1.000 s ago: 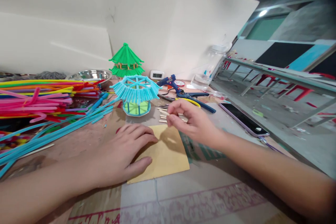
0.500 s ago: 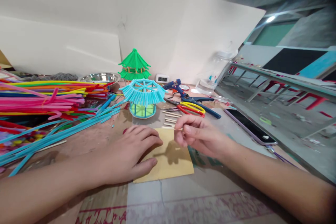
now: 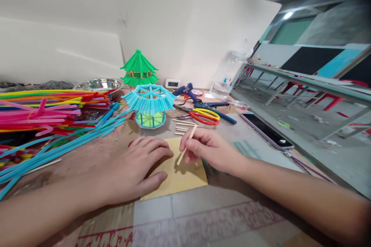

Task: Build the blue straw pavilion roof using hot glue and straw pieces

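Observation:
My right hand (image 3: 203, 147) pinches a thin, pale wooden stick (image 3: 187, 144) between thumb and fingers, tilted over a yellow sheet (image 3: 171, 185). Resting on the left side of that sheet is my left hand (image 3: 147, 164), its fingers spread and nothing in it. Several more short wooden sticks (image 3: 182, 128) lie just beyond the sheet. Behind the hands stands a small round model pavilion (image 3: 150, 104) with a light-blue pipe-cleaner roof and a green base. A green two-tiered roof model (image 3: 139, 69) is farther back.
Bundles of coloured pipe cleaners (image 3: 43, 114) cover the left side, near a metal bowl (image 3: 100, 84). Scissors (image 3: 204, 115), blue-handled pliers (image 3: 223, 115), a glue gun (image 3: 187, 92) and a small clock (image 3: 172, 83) sit at the back. A phone (image 3: 265, 131) and clear jar (image 3: 228, 75) are right.
The stick in my right hand now shows at full length, slanted over the sheet; before, only a small part showed. My left hand stays on the sheet. The view has shifted slightly right.

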The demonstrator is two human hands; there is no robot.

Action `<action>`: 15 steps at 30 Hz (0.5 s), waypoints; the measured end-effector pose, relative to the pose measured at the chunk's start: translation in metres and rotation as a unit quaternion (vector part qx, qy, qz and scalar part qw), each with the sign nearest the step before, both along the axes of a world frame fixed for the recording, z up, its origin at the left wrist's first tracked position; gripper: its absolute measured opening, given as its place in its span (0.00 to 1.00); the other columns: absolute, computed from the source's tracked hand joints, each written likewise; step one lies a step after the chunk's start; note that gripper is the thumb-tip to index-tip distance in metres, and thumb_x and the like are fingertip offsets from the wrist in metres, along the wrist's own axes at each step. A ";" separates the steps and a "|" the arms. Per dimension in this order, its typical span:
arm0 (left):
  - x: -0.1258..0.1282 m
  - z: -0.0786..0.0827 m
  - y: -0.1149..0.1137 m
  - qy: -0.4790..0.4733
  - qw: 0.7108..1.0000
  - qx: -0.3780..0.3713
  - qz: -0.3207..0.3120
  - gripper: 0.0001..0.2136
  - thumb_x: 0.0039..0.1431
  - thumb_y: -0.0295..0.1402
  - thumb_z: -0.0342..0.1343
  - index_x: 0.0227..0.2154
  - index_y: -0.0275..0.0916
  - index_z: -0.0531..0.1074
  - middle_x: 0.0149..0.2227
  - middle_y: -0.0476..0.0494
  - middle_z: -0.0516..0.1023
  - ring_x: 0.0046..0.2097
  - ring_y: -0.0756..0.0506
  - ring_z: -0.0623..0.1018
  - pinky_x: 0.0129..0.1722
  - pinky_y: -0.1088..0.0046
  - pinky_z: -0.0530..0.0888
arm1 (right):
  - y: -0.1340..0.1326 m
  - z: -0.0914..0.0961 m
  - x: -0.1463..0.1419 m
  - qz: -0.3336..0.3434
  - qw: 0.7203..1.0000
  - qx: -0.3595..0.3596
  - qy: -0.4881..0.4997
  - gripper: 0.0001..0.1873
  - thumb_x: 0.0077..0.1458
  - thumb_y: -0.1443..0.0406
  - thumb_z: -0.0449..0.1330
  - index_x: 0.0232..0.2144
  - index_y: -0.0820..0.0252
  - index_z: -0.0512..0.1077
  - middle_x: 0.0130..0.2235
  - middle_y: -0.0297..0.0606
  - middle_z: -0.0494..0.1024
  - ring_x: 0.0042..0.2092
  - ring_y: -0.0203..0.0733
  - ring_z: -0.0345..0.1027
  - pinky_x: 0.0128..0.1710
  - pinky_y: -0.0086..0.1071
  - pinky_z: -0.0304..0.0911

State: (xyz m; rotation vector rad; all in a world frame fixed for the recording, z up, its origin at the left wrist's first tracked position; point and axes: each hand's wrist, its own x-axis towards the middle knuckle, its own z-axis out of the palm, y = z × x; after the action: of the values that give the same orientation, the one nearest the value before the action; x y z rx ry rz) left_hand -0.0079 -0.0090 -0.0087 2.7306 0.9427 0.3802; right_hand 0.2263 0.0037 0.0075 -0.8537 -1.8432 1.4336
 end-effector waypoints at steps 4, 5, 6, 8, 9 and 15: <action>-0.001 -0.002 0.001 0.000 1.000 -0.010 0.006 0.24 0.61 0.48 0.52 0.57 0.43 0.66 0.57 0.39 0.68 0.57 0.35 0.67 0.54 0.53 0.66 | -0.007 0.001 -0.004 -0.003 0.997 0.070 -0.045 0.15 0.62 0.55 0.56 0.32 0.61 0.68 0.26 0.33 0.73 0.27 0.32 0.66 0.28 0.26 0.61; -0.001 -0.003 0.002 -0.007 1.000 -0.008 0.008 0.26 0.60 0.50 0.53 0.58 0.43 0.65 0.58 0.38 0.67 0.57 0.34 0.67 0.55 0.53 0.66 | -0.009 0.000 -0.005 0.000 0.993 0.095 -0.068 0.13 0.63 0.57 0.55 0.33 0.61 0.68 0.27 0.33 0.74 0.27 0.32 0.67 0.28 0.26 0.62; -0.001 -0.004 0.002 -0.012 1.000 -0.005 0.009 0.27 0.60 0.50 0.53 0.58 0.42 0.65 0.58 0.38 0.67 0.58 0.34 0.67 0.55 0.52 0.66 | -0.011 0.000 -0.007 0.007 0.987 0.131 -0.098 0.11 0.63 0.59 0.54 0.33 0.61 0.68 0.28 0.34 0.75 0.28 0.33 0.68 0.29 0.27 0.62; -0.001 -0.005 0.002 -0.013 1.000 0.004 0.006 0.26 0.60 0.50 0.53 0.57 0.42 0.66 0.59 0.38 0.68 0.58 0.34 0.67 0.56 0.52 0.65 | -0.011 -0.001 -0.010 0.040 0.959 0.227 -0.166 0.09 0.64 0.63 0.52 0.33 0.61 0.69 0.31 0.37 0.77 0.32 0.35 0.70 0.33 0.28 0.62; -0.001 -0.004 0.002 -0.007 1.000 0.008 0.003 0.25 0.60 0.49 0.53 0.56 0.41 0.67 0.58 0.38 0.68 0.58 0.34 0.67 0.56 0.52 0.65 | -0.010 -0.001 -0.011 0.059 0.939 0.276 -0.198 0.09 0.64 0.65 0.51 0.33 0.61 0.69 0.32 0.38 0.77 0.33 0.37 0.70 0.34 0.29 0.62; 0.002 0.002 0.001 0.027 1.000 0.009 0.010 0.27 0.60 0.48 0.53 0.57 0.38 0.67 0.59 0.36 0.68 0.58 0.33 0.67 0.56 0.51 0.66 | 0.011 -0.006 -0.001 0.021 0.869 0.392 -0.303 0.11 0.63 0.66 0.49 0.32 0.61 0.68 0.31 0.41 0.76 0.33 0.40 0.68 0.34 0.32 0.60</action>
State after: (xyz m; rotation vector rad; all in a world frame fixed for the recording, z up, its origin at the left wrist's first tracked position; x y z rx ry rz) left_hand -0.0059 -0.0078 -0.0068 2.7631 0.9871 0.3214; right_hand 0.2249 0.0150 0.0015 -0.8650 -2.6178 0.3031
